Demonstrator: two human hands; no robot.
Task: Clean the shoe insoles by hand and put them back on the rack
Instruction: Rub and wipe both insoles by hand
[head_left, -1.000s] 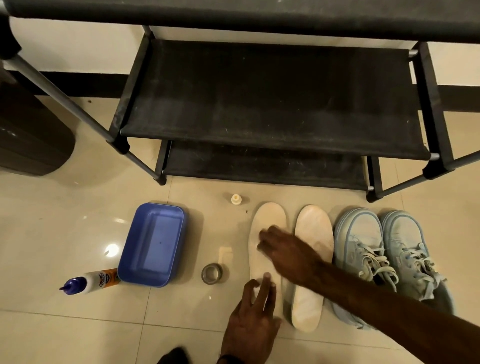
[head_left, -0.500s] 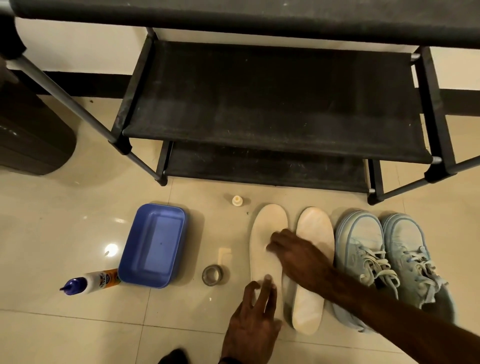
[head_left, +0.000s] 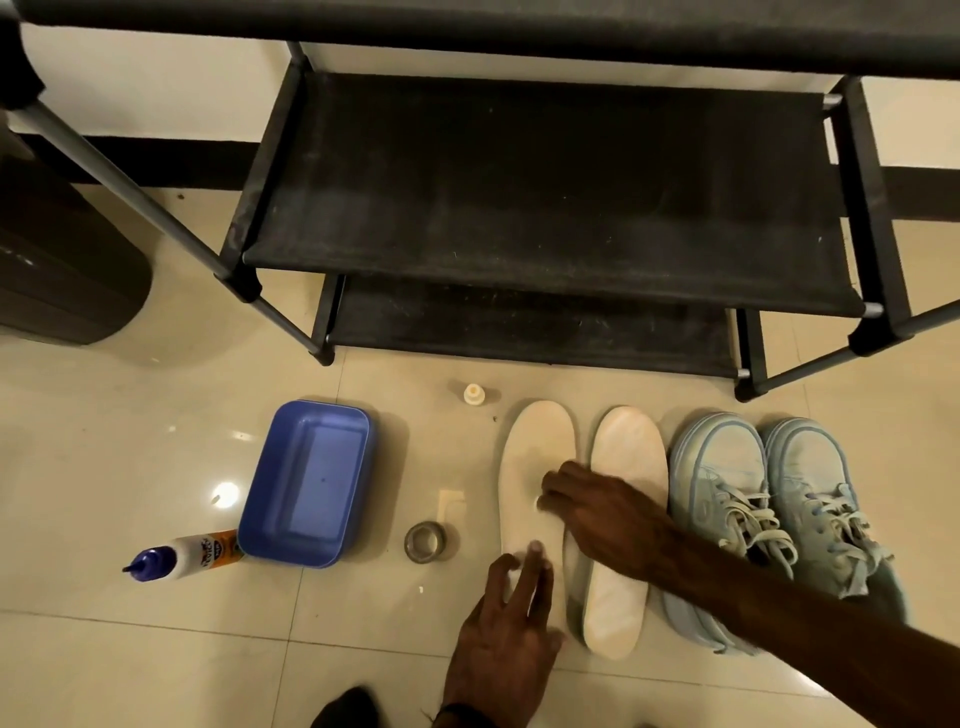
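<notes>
**Rubbing of the left-hand insole in progress; rack return outstanding**

Lying flat on the floor tiles in front of the rack, the two insoles sit side by side, toe ends toward the rack and heel ends toward the person. Their long axes run straight from the person to the rack, nearly parallel, with a narrow strip of tile between them.

The near insole, the one farther from the shoes, carries both hands. The left hand rests on its heel end, fingers loosely spread and flat, apparently pinning it to the floor; it grasps nothing. The right hand reaches across the second insole from the shoe side, fingers curled down with the tips pressed on the mid-section of the near insole. Whether a small item is held under those fingertips cannot be determined.

The second insole is untouched by either palm, lying under the right forearm, just beside the shoes.

Judgement: cleaning strokes will run along the long axis, toward and away from the rack. The left hand is the nearer anchor; the right does the work. Both rack shelves in view carry nothing, so placement is not yet begun.

A blue tub and a bottle stand well apart on the far side from the shoes.
</notes>
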